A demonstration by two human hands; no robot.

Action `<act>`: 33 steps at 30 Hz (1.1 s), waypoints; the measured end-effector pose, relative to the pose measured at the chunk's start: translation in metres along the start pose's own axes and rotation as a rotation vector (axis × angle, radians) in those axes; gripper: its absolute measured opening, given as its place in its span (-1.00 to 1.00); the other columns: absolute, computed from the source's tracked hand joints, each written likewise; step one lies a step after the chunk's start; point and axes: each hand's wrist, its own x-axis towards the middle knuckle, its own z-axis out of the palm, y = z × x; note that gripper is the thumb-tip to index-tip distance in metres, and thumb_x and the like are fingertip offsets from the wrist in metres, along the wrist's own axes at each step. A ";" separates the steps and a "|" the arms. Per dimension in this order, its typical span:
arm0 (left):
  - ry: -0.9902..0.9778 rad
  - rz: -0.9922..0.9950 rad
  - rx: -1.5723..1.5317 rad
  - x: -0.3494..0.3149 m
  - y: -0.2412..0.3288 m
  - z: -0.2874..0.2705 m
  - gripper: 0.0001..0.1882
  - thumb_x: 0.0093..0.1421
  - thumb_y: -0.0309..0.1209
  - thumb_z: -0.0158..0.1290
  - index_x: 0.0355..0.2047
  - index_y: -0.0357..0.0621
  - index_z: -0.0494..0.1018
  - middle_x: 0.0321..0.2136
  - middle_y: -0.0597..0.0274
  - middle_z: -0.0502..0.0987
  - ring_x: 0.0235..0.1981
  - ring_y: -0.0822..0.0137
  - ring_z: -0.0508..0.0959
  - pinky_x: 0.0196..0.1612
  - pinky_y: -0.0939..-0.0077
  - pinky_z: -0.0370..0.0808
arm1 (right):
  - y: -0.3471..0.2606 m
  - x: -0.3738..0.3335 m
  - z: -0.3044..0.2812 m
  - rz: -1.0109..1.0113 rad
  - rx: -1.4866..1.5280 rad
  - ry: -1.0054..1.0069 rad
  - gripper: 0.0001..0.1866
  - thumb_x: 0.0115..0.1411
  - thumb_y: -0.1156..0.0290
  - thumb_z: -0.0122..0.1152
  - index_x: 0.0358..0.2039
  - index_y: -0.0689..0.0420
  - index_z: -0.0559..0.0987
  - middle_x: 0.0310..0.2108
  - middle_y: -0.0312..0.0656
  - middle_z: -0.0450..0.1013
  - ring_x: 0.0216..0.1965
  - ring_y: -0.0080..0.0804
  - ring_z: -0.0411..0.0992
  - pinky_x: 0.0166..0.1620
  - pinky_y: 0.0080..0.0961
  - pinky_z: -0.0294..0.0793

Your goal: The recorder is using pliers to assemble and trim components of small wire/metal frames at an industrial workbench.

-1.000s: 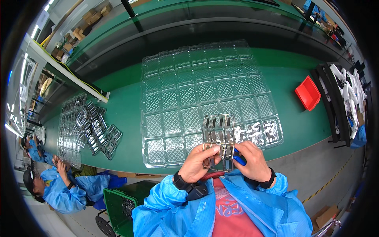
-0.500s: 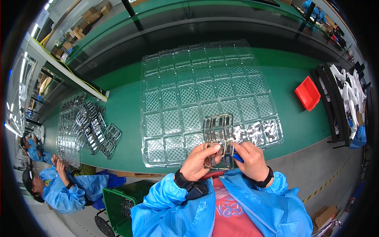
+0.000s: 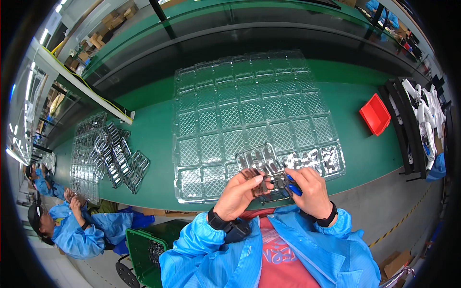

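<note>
Over the near edge of a clear plastic compartment tray [image 3: 206, 144], my left hand [image 3: 238, 193] grips a thin panel frame [image 3: 261, 157] with rows of small dark and metallic parts. Its thumb lies on top of the panel. My right hand [image 3: 310, 190] is closed around a blue-handled hand tool [image 3: 294, 189], perhaps cutters; its tip is hidden at the panel. Small white-and-dark pieces [image 3: 331, 160] fill the tray's near-right pockets, just beyond my right hand. The tray's other pockets show bare, patterned bottoms.
Left on the green table [image 3: 153, 110] lie a pile of similar panels [image 3: 115, 156] and another clear tray [image 3: 82, 175]. A red bin [image 3: 375, 115] stands right, beside a dark rack [image 3: 401, 129]. A green wheeled bin [image 3: 139, 259] stands below the table. A co-worker [image 3: 72, 225] works at left.
The panel has turned and tilted in my left hand, its far end swinging left. My right hand and the blue-handled tool have shifted slightly right.
</note>
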 end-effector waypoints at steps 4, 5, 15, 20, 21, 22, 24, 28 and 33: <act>-0.031 -0.004 0.000 0.000 0.002 0.000 -0.82 0.25 -0.41 0.02 -0.19 -0.22 0.38 -0.41 0.23 0.51 -0.35 0.41 0.55 -0.29 0.52 0.51 | -0.003 0.000 -0.001 -0.003 0.049 -0.023 -0.46 -0.20 0.56 0.31 -0.10 0.18 0.49 -0.41 -0.12 0.37 -0.35 -0.16 0.38 -0.30 -0.30 0.38; -0.032 -0.023 -0.012 0.001 0.002 0.000 -0.83 0.26 -0.41 0.02 -0.20 -0.23 0.39 -0.41 0.25 0.51 -0.38 0.42 0.54 -0.31 0.54 0.51 | -0.004 0.000 -0.001 0.015 0.074 -0.038 -0.49 -0.19 0.58 0.29 -0.11 0.21 0.49 -0.39 -0.09 0.39 -0.34 -0.12 0.39 -0.29 -0.29 0.39; -0.036 -0.119 -0.006 -0.004 -0.007 0.009 -0.84 0.30 -0.33 -0.06 -0.29 -0.16 0.38 -0.51 0.28 0.42 -0.50 0.50 0.41 -0.45 0.64 0.36 | -0.006 -0.003 0.009 0.010 0.197 -0.013 -0.47 -0.20 0.58 0.32 -0.11 0.19 0.47 -0.41 -0.11 0.36 -0.35 -0.13 0.37 -0.29 -0.30 0.39; -0.027 -0.140 0.002 -0.007 -0.004 0.012 -0.84 0.30 -0.31 -0.07 -0.30 -0.14 0.36 -0.54 0.31 0.39 -0.53 0.54 0.38 -0.55 0.69 0.29 | -0.007 -0.001 0.009 -0.015 0.230 -0.010 -0.48 -0.21 0.59 0.32 -0.12 0.20 0.47 -0.39 -0.10 0.36 -0.34 -0.13 0.38 -0.28 -0.30 0.39; -0.079 -0.147 -0.004 -0.006 -0.004 0.008 -0.83 0.30 -0.31 -0.06 -0.29 -0.15 0.38 -0.54 0.32 0.41 -0.54 0.56 0.39 -0.53 0.69 0.32 | -0.007 -0.001 0.008 -0.015 0.230 -0.009 -0.48 -0.21 0.59 0.32 -0.12 0.20 0.47 -0.39 -0.10 0.36 -0.34 -0.13 0.38 -0.28 -0.30 0.39; -0.131 -0.154 -0.010 -0.006 -0.004 0.005 -0.82 0.30 -0.31 -0.05 -0.29 -0.17 0.40 -0.53 0.33 0.42 -0.54 0.57 0.39 -0.51 0.70 0.34 | -0.008 -0.001 0.007 -0.025 0.221 -0.010 -0.49 -0.20 0.59 0.32 -0.13 0.20 0.48 -0.40 -0.10 0.36 -0.35 -0.13 0.38 -0.29 -0.30 0.40; -0.147 -0.154 -0.002 -0.004 -0.005 0.002 -0.82 0.30 -0.31 -0.05 -0.30 -0.16 0.39 -0.54 0.34 0.41 -0.54 0.58 0.39 -0.52 0.70 0.33 | -0.007 -0.001 0.007 -0.034 0.213 -0.015 -0.50 -0.20 0.59 0.32 -0.14 0.21 0.48 -0.41 -0.10 0.37 -0.36 -0.14 0.39 -0.31 -0.31 0.41; -0.161 -0.147 0.013 0.002 -0.007 -0.002 -0.80 0.31 -0.28 -0.06 -0.32 -0.17 0.39 -0.55 0.33 0.42 -0.54 0.58 0.41 -0.53 0.72 0.33 | -0.004 -0.005 0.008 -0.037 0.141 -0.036 -0.52 -0.18 0.58 0.32 -0.14 0.20 0.49 -0.46 -0.13 0.37 -0.39 -0.16 0.41 -0.37 -0.33 0.43; -0.079 -0.068 0.060 0.006 -0.009 -0.004 -0.74 0.35 -0.21 -0.16 -0.20 -0.15 0.33 -0.52 0.27 0.41 -0.54 0.48 0.40 -0.55 0.62 0.32 | -0.002 -0.001 0.004 -0.005 0.076 -0.066 -0.52 -0.18 0.55 0.32 -0.13 0.17 0.50 -0.46 -0.15 0.36 -0.39 -0.17 0.41 -0.37 -0.32 0.43</act>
